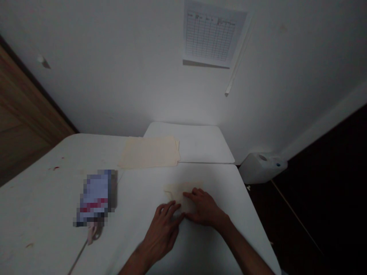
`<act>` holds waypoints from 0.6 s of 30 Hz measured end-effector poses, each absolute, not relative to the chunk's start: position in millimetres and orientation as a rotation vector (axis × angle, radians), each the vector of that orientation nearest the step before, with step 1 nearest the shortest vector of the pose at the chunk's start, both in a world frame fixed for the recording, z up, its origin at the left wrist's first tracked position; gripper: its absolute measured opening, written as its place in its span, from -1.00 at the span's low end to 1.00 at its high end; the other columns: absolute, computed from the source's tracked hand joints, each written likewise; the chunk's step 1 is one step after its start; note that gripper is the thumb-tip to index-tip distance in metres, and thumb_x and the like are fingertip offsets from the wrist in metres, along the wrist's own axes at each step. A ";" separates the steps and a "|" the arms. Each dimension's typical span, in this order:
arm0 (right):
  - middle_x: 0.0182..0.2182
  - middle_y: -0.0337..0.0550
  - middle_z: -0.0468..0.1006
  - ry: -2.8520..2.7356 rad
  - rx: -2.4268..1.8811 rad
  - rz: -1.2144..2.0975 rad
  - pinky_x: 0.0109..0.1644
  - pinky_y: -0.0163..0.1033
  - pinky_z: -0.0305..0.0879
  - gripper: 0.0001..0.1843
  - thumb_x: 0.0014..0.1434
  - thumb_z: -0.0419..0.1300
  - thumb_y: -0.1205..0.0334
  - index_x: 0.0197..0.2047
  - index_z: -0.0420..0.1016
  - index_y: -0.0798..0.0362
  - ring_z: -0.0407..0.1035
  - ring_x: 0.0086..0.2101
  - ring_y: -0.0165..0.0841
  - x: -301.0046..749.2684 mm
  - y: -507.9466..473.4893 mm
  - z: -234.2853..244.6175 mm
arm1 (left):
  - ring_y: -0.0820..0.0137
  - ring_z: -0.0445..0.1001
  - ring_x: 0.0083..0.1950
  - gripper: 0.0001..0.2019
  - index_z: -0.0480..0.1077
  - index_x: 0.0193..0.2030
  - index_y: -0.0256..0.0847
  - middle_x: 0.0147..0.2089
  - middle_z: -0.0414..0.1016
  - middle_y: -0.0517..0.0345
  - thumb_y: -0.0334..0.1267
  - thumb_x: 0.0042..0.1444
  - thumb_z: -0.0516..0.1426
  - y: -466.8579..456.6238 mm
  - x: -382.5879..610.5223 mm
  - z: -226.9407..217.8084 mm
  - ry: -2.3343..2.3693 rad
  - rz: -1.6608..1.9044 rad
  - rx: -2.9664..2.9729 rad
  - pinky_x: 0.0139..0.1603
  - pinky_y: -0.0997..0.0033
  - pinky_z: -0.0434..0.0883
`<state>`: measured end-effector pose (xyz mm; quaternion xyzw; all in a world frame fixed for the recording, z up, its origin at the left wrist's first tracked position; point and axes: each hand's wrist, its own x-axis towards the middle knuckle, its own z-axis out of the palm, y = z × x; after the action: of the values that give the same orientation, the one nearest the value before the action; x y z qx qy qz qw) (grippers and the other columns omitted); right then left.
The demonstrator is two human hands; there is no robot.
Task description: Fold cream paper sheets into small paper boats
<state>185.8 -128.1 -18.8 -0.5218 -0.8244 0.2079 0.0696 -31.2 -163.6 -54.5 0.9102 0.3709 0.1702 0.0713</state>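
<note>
Two palms down — left hand (pixel 164 231), right hand (pixel 207 208) — fingers loosely bent at a pale sheet (pixel 177 190), hold unclear.

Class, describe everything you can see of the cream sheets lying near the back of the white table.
The cream sheets look thin, plain and paper-like, though the material is uncertain. They lie flat, roughly rectangular, long side running left to right. At the right end a second edge shows, suggesting at least two layers. They rest on the white table, beyond the left hand and right hand; neither touches them.
</note>
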 end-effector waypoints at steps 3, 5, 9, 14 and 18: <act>0.02 -0.01 0.36 -2.477 -1.576 0.620 0.12 -0.08 0.13 -0.23 0.06 0.21 -0.18 0.27 0.21 -0.06 0.25 0.01 -0.11 185.6 -128.4 -19.4 | 0.04 0.12 0.30 -0.39 0.26 0.24 0.01 0.28 0.22 0.00 -0.50 0.03 0.05 -164.0 -30.7 -52.9 1.110 0.515 2.740 0.20 -0.11 0.15; 0.02 -0.02 0.36 -2.472 -1.576 0.614 0.12 -0.08 0.14 -0.23 0.06 0.21 -0.17 0.28 0.20 -0.07 0.25 0.01 -0.12 185.5 -128.2 -20.2 | 0.04 0.14 0.27 -0.43 0.30 0.21 0.00 0.25 0.23 -0.02 -0.48 0.04 0.05 -164.5 -29.3 -51.0 1.128 0.549 2.728 0.19 -0.11 0.17; 0.02 -0.03 0.36 -2.479 -1.586 0.633 0.11 -0.09 0.16 -0.20 0.00 0.26 -0.10 0.28 0.20 -0.09 0.26 0.01 -0.12 186.0 -127.0 -21.3 | 0.05 0.21 0.17 -0.53 0.40 0.12 0.00 0.12 0.31 -0.03 -0.43 0.06 0.08 -165.6 -25.2 -47.8 1.257 0.653 2.656 0.12 -0.08 0.23; 0.06 -0.04 0.34 -2.475 -1.602 0.665 0.13 -0.10 0.16 -0.15 -0.07 0.31 -0.04 0.29 0.19 -0.11 0.25 0.03 -0.12 186.5 -126.5 -19.3 | 0.12 0.27 0.03 -0.58 0.41 0.11 -0.01 -0.02 0.34 -0.03 -0.39 0.11 0.07 -164.0 -25.6 -48.6 1.356 0.637 2.632 0.03 0.03 0.29; 0.04 -0.05 0.36 -2.474 -1.606 0.678 0.12 -0.10 0.16 -0.15 -0.07 0.32 -0.04 0.29 0.19 -0.10 0.26 0.01 -0.12 186.4 -126.7 -17.6 | 0.13 0.28 -0.02 -0.60 0.42 0.12 -0.03 -0.05 0.33 -0.04 -0.34 0.13 0.08 -159.7 -31.0 -50.8 1.442 0.603 2.658 -0.02 0.06 0.29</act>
<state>186.4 -126.7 -17.6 -0.5298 -0.8161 0.2237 0.0572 -31.0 -159.7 -50.8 0.8616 0.4675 0.1954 0.0289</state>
